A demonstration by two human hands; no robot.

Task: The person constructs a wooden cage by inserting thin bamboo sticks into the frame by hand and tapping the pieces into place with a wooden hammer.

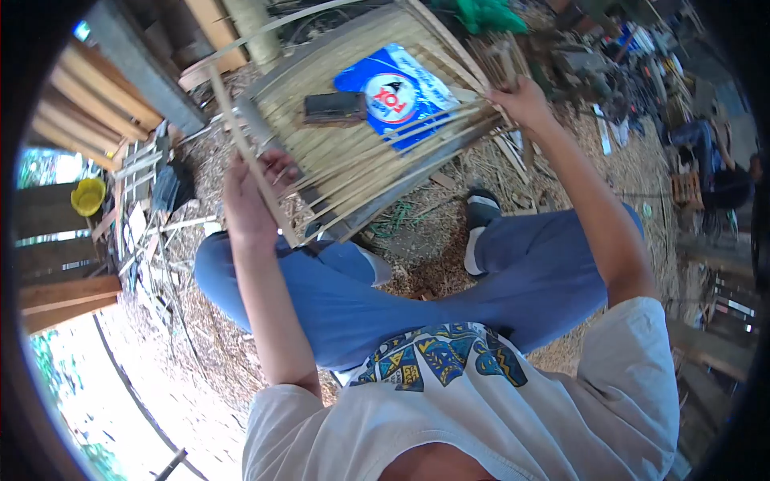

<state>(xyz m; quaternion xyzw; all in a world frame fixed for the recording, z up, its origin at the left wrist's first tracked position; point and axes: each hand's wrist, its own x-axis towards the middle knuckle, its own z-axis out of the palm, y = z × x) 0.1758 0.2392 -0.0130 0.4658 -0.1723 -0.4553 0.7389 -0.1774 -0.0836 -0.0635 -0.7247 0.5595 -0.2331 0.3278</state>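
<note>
A light frame of bamboo or wood strips is held up before me, with several thin slats running across its near part. My left hand grips its left side piece, the thumb on one side and the fingers curled on the other. At the right corner, my right hand closes round the frame's edge, its fingers partly hidden. Beyond the frame lies a woven bamboo panel bearing a blue and white bag marked FOX and a dark rectangular block.
Wood shavings and scraps cover the ground around my feet. A yellow container is at the left by wooden boards. Green plastic lies at the top. Another person sits at the far right near clutter.
</note>
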